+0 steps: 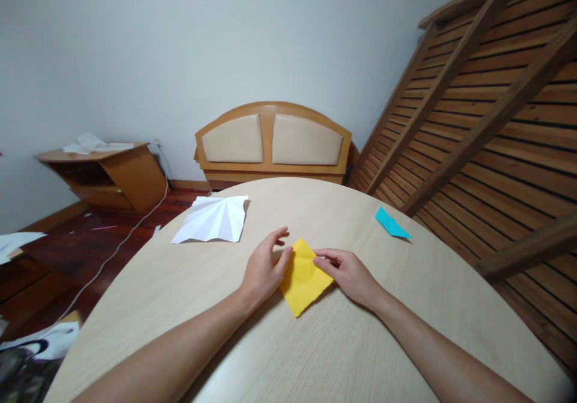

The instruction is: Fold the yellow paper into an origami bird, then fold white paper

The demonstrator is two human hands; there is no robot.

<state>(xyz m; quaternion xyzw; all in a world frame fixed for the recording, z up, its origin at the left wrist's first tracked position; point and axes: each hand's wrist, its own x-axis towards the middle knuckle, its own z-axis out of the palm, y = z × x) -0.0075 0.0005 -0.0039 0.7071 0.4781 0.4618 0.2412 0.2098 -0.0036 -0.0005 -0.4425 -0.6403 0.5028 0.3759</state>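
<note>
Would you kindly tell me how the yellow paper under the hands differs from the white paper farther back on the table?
The yellow paper lies between the left hand and right hand, both touching it; the white paper lies untouched, up and to the left. The yellow paper is smaller and sits as a diamond with few creases; the white paper is larger and shows many creases fanning out from one point. Both rest on the round wooden table.

A home bedroom: headboard [273,142], slatted bed frame [487,103], wooden nightstand [108,172].
</note>
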